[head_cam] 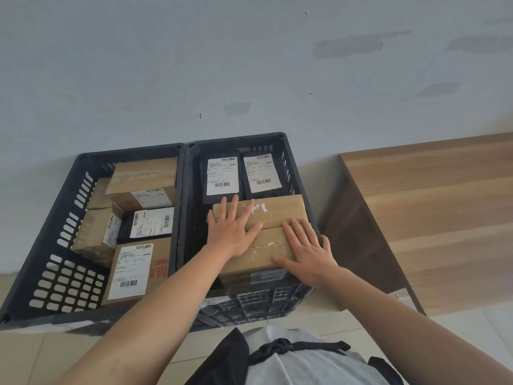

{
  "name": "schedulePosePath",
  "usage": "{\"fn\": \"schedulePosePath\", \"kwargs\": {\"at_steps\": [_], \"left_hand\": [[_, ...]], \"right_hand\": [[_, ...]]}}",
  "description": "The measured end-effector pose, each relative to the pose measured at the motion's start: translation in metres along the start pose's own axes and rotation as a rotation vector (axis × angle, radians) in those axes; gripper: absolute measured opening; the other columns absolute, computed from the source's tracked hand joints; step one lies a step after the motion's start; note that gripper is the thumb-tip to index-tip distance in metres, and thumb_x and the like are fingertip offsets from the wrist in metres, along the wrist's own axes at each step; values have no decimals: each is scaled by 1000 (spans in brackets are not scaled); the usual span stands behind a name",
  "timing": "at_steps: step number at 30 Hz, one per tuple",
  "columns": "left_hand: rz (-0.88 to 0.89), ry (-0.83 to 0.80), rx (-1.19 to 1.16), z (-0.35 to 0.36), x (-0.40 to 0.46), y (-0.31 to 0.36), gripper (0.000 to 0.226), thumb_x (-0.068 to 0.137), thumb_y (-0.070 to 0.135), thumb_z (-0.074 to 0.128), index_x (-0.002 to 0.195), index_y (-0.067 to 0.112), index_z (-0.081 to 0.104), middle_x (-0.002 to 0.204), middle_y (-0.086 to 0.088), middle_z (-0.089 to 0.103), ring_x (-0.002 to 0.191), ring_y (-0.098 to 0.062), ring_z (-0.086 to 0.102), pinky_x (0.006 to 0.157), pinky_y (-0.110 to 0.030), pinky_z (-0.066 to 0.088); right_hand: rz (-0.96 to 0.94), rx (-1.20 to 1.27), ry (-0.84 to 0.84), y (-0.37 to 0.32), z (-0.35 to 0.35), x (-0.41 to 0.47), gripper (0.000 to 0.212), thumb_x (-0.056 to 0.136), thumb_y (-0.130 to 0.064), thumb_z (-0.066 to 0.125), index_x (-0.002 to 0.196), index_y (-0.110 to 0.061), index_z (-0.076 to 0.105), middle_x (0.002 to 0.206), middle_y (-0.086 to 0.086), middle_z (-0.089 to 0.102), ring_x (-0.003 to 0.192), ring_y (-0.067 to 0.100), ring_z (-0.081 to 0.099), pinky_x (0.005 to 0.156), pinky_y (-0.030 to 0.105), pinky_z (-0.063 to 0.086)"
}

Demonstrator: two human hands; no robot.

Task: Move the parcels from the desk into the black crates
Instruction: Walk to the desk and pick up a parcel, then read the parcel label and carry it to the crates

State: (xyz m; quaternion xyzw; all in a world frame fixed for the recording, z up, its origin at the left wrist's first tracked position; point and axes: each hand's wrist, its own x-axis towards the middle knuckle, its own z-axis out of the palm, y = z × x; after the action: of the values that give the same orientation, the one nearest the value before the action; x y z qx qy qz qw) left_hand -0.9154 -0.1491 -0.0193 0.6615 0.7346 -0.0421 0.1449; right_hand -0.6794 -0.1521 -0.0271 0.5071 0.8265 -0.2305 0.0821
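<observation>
Two black crates stand side by side against the wall. The right crate (pixel 280 140) holds two black mailer bags (pixel 222 173) with white labels at the back and a large brown cardboard box (pixel 274 215) at the front. My left hand (pixel 231 229) lies flat on the box's left part with straight fingers. My right hand (pixel 308 251) lies flat on its right front corner. The left crate (pixel 55 245) holds several brown boxes (pixel 141 176) and a black labelled bag (pixel 150 222).
A wooden desk (pixel 433 207) stands right of the crates, its visible top bare, with a dark side panel facing the right crate. The grey wall is directly behind the crates. Pale floor tiles lie below, near my apron.
</observation>
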Motion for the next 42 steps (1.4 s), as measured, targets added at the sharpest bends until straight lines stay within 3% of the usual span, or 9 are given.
{"fn": "schedulePosePath", "kwargs": {"at_steps": [5,10,16,20,24,29,33,38,42], "left_hand": [[1,-14,-16,1,-3,0,76,92,81,4,159,49,-16,173,-2,-20,157,-33,-24,123,-64,-6],[39,-55,-77,-9,-3,-4,72,98,77,15,161,50,-7,173,-1,-20,157,-32,-24,123,-64,-9],[76,28,-260,-23,-27,-9,68,102,71,29,162,49,7,174,1,-13,159,-31,-18,123,-58,-13],[190,83,-557,-27,-61,13,62,105,55,44,162,39,24,175,2,7,161,-23,-5,130,-54,1],[306,-28,-908,-20,-100,50,57,106,49,50,159,40,32,171,15,21,158,-6,11,127,-39,18],[362,-269,-1224,-4,-135,95,58,98,50,58,153,42,43,150,32,44,136,20,37,110,-13,32],[305,-374,-1298,3,-146,131,51,89,53,61,140,48,55,146,20,57,137,6,48,113,-22,39],[283,-435,-1237,3,-160,189,48,87,57,64,133,43,63,134,22,65,125,14,56,116,-31,43],[242,-417,-1196,10,-170,262,35,99,47,64,132,36,67,125,26,68,117,17,58,116,-34,44]], "right_hand": [[11,-3,10,-1,3,-1,98,81,-94,3,157,-42,-29,161,-22,-37,142,5,-46,123,65,-7],[23,-20,-31,-3,-8,-2,91,92,-86,14,161,-39,-22,171,-12,-26,155,13,-31,125,64,-10],[152,232,154,-12,-16,-41,79,98,-76,29,162,-47,-8,173,-14,-14,157,13,-24,125,55,-13],[329,626,332,-26,-8,-91,70,103,-60,46,163,-43,16,173,-14,12,161,14,2,128,54,2],[517,1052,555,-38,9,-150,55,103,-47,55,156,-38,41,161,-13,41,141,4,36,115,34,31],[694,1309,713,-31,18,-202,33,106,-34,54,136,-24,63,141,-4,61,133,20,55,111,46,46],[702,1428,840,-9,9,-226,27,107,-31,53,126,-22,69,131,3,68,124,21,63,99,41,52],[661,1540,850,35,1,-252,29,107,-31,52,130,-22,68,128,3,70,123,22,64,107,49,50],[634,1604,862,95,0,-289,25,108,-31,52,123,-25,70,123,2,73,118,21,67,105,47,52]]}}
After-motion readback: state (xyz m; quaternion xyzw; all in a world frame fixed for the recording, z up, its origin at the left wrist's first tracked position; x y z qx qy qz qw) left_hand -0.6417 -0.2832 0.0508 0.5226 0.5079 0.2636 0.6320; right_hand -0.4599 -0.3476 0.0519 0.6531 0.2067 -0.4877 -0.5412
